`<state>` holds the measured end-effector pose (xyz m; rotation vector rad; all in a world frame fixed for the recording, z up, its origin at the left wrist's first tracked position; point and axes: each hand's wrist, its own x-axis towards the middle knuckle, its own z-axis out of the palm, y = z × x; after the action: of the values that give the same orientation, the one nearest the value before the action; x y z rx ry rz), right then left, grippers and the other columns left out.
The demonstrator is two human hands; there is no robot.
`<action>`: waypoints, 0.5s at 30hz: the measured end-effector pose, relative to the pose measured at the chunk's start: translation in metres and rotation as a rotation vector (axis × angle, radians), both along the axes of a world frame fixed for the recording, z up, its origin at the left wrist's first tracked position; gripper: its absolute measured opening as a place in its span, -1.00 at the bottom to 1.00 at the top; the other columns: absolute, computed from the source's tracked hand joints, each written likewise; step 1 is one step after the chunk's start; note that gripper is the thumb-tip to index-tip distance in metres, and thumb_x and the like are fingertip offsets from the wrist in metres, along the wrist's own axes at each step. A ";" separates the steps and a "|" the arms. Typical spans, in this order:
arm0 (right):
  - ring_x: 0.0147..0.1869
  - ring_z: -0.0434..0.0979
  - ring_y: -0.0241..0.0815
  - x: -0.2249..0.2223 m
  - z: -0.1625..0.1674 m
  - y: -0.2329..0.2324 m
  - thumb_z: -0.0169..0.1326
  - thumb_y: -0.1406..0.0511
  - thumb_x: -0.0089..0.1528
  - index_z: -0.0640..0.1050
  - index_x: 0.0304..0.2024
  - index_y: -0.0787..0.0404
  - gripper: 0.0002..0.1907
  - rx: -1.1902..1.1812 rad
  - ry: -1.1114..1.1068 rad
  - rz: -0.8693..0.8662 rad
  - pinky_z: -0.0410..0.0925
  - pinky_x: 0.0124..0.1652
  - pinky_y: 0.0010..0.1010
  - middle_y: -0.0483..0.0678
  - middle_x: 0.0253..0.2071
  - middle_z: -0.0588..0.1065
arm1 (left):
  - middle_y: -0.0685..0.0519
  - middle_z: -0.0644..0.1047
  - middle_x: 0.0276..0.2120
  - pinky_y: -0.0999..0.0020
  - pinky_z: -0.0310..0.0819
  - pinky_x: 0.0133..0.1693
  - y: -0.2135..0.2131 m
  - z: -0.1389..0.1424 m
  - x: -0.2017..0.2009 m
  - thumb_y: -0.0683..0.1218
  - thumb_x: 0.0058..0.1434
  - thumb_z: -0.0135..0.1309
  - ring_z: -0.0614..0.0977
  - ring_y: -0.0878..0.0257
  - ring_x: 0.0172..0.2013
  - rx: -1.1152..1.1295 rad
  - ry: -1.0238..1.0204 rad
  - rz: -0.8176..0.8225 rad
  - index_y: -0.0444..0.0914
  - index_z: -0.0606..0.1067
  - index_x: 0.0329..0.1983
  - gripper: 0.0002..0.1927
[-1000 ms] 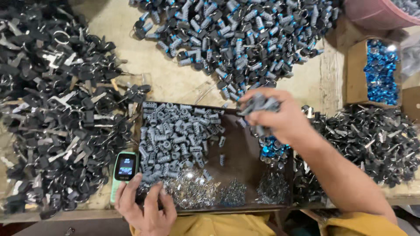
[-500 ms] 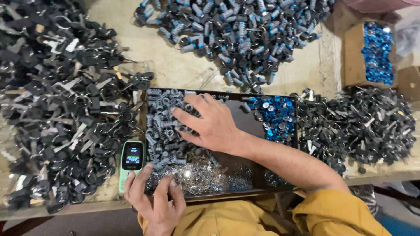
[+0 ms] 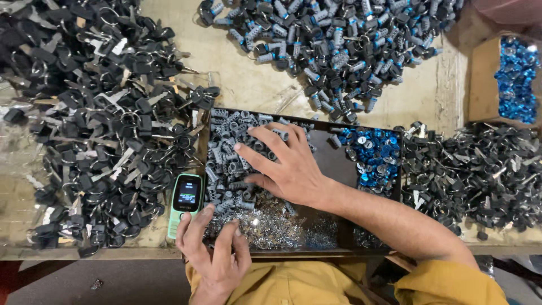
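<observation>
The right hand [image 3: 288,164] lay flat, palm down, on a heap of small grey ribbed cylinders [image 3: 231,155] in the left part of a dark shallow tray [image 3: 333,164]; its fingers [image 3: 257,158] were spread wide and stretched leftward across the pieces, pressing on them rather than closed around any one of them. The left hand [image 3: 217,254] rested at the near edge of the tray, fingers loosely extended and slightly apart, their tips touching a heap of tiny shiny metal bits [image 3: 271,226] at the front of the tray; whether it pinched any of them could not be told. Just beside that hand, at the tray's left front corner, lay a small green phone [image 3: 185,203] with its screen lit. In the right part of the tray sat a cluster of bright blue round caps [image 3: 372,155]. A brown cardboard box [image 3: 480,79], open at the top and standing at the table's far right edge, held more of the same blue caps. A large spread of black keys with rings [image 3: 96,124] covered the left of the worn wooden table [image 3: 243,85], a heap of grey and black cylinders with blue bands [image 3: 333,39] lay beyond the tray, and another heap of black keys [image 3: 480,175] lay to the tray's right, touching its side. The forearm crossed the tray from a yellow sleeve [image 3: 451,285].
</observation>
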<state>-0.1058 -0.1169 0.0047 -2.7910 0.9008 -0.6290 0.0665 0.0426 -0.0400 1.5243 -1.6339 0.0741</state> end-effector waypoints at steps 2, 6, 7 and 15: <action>0.39 0.27 0.20 -0.001 0.002 -0.001 0.29 0.05 0.18 0.40 0.33 -0.02 -0.30 -0.017 0.016 0.033 0.17 0.27 0.16 0.04 0.37 0.26 | -0.20 0.38 0.13 -0.08 0.20 0.28 -0.001 -0.001 -0.001 -0.23 0.15 0.12 0.46 -0.06 0.17 -0.022 0.007 -0.009 -0.24 0.55 -0.12 -0.79; 0.47 0.18 0.30 -0.004 0.006 -0.002 0.26 0.00 0.20 0.37 0.36 -0.07 -0.29 -0.046 0.022 0.067 0.09 0.36 0.27 0.08 0.47 0.17 | -0.19 0.37 0.13 -0.07 0.21 0.28 -0.002 -0.002 -0.001 -0.24 0.14 0.13 0.45 -0.06 0.18 -0.041 0.020 -0.005 -0.24 0.55 -0.12 -0.78; 0.49 0.17 0.31 -0.005 0.006 -0.003 0.25 0.00 0.22 0.36 0.37 -0.08 -0.30 -0.035 0.018 0.071 0.10 0.37 0.27 0.09 0.48 0.15 | -0.19 0.37 0.13 -0.07 0.21 0.28 -0.002 -0.002 -0.001 -0.24 0.14 0.13 0.45 -0.06 0.17 -0.043 0.024 -0.007 -0.24 0.55 -0.12 -0.78; 0.51 0.16 0.32 -0.013 0.001 -0.002 0.21 -0.02 0.22 0.29 0.42 0.03 -0.21 0.085 0.044 0.043 0.12 0.40 0.24 0.13 0.50 0.14 | -0.20 0.37 0.12 -0.08 0.20 0.28 -0.002 -0.001 -0.001 -0.26 0.12 0.13 0.45 -0.04 0.18 -0.038 0.027 -0.018 -0.24 0.55 -0.12 -0.76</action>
<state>-0.1183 -0.1187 0.0055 -2.7499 0.8519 -0.5126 0.0652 0.0407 -0.0411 1.4756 -1.6159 0.0743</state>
